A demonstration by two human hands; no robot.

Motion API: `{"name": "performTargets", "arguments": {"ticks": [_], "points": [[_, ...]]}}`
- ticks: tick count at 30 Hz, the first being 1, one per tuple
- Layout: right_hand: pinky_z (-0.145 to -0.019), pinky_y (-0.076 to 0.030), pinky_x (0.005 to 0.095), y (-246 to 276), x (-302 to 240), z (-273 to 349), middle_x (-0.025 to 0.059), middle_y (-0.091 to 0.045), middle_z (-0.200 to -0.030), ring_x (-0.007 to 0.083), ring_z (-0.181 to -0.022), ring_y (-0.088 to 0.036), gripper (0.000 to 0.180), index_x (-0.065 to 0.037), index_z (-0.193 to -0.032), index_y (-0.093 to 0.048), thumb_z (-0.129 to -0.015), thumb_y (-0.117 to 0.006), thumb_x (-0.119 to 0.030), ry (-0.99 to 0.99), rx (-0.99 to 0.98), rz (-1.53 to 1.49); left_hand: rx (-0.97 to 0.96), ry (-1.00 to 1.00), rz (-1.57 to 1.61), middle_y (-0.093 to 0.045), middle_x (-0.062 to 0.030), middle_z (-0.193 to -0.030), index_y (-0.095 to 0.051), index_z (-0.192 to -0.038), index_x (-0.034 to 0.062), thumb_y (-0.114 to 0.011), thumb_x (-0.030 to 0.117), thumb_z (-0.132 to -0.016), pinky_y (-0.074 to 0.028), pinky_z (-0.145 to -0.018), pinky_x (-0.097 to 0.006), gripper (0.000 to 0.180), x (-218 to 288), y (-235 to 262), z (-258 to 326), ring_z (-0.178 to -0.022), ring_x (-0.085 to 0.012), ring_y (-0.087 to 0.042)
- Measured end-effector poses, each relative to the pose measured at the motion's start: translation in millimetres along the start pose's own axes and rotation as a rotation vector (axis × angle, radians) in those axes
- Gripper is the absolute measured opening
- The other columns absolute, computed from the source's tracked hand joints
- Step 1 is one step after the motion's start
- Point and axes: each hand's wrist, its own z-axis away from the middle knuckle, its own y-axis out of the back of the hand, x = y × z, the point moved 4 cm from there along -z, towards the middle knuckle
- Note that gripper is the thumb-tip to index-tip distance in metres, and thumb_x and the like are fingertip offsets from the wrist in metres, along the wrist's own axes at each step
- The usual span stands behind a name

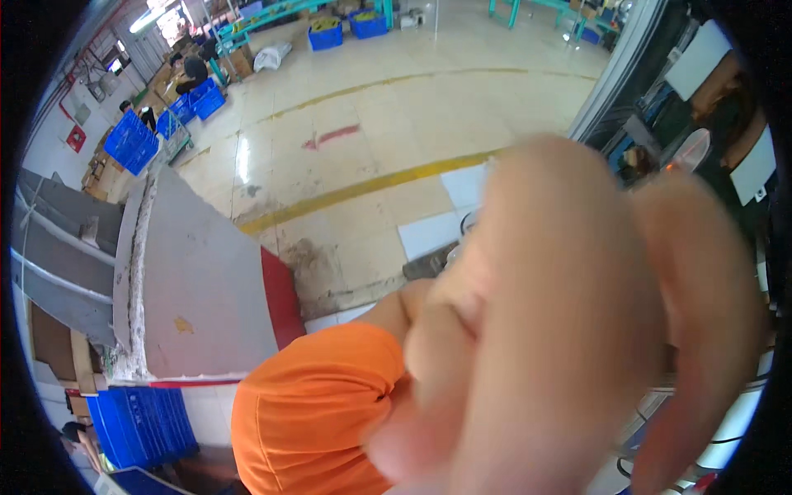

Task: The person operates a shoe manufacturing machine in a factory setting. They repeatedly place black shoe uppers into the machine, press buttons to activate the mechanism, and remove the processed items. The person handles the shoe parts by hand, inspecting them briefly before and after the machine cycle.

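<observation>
Blurry hand [569, 313] blocking loads of the view, can't tell if either's gripping anything. Orange cloth [318, 404] below, grey panel [198, 280] left, blue crates [144, 425] lower left.

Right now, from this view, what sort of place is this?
Probably a factory workshop or packing area: stacked blue crates, cardboard boxes in the background, and a yellow line marked across the floor suggest it.

Orange cloth garment [318, 400]: matt, w/ creases. Beige tiled flr [421, 115]: glossy. Grey upright panel [202, 264]: matt, edge rough. Blue boxy crates [140, 422]: plastic.
</observation>
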Motion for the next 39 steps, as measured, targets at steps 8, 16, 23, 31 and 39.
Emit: {"name": "performTargets", "arguments": {"ticks": [8, 16, 23, 31, 39], "points": [[-0.088, -0.036, 0.0420, 1, -9, -1, 0.0165, -0.050, -0.110, 0.0307, -0.104, -0.047, 0.028, -0.003, -0.100, -0.058, -0.073, -0.049, -0.004, -0.001, 0.063, -0.037, -0.161, -0.124, -0.476, -0.053, 0.0009, -0.069, -0.051, -0.067, 0.0131, -0.049, 0.038, -0.085, -0.026, -0.056, -0.026, 0.031, 34, -21, 5, -0.058, -0.0132, -0.047], [-0.065, -0.032, 0.0302, 186, -246, -57, 0.0032, -0.044, -0.069, 0.0134, -0.065, -0.040, 0.021, -0.006, -0.078, -0.046, -0.084, -0.051, -0.025, 0.283, -0.542, -1.304, -0.470, -0.121, -0.797, -0.050, 0.0050, -0.051, -0.048, -0.049, 0.0129, -0.053, 0.010, -0.077, -0.011, -0.043, -0.021, 0.028, 40, -43, -13, -0.045, -0.0036, -0.045], [-0.059, -0.033, 0.0337, 292, -355, -80, 0.0023, -0.057, -0.064, 0.0142, -0.053, -0.051, 0.012, -0.008, -0.068, -0.052, -0.069, -0.063, -0.010, 0.960, -0.913, -1.526, -0.594, 0.233, -1.006, -0.051, 0.0053, -0.052, -0.048, -0.049, 0.0141, -0.055, 0.008, -0.071, -0.021, -0.051, -0.029, 0.024, 58, -48, -12, -0.042, -0.0053, -0.040], [-0.064, -0.026, 0.0340, 284, -351, -75, -0.0015, -0.045, -0.055, 0.0109, -0.049, -0.038, 0.019, -0.012, -0.071, -0.045, -0.080, -0.053, -0.026, 0.890, -0.638, -1.304, -0.218, 0.257, -1.403, -0.046, 0.0081, -0.051, -0.043, -0.046, 0.0178, -0.061, 0.013, -0.066, -0.021, -0.065, -0.039, 0.027, 56, -43, 8, -0.049, -0.0075, -0.036], [-0.070, -0.030, 0.0339, 299, -349, -77, -0.0002, -0.048, -0.058, 0.0116, -0.051, -0.044, 0.019, -0.011, -0.074, -0.044, -0.072, -0.063, -0.013, 0.826, -0.632, -1.483, -0.356, 0.162, -1.323, -0.044, 0.0074, -0.066, -0.046, -0.066, 0.0192, -0.058, 0.010, -0.073, -0.030, -0.061, -0.024, 0.017, 37, -46, 4, -0.062, -0.0063, -0.043]]}}
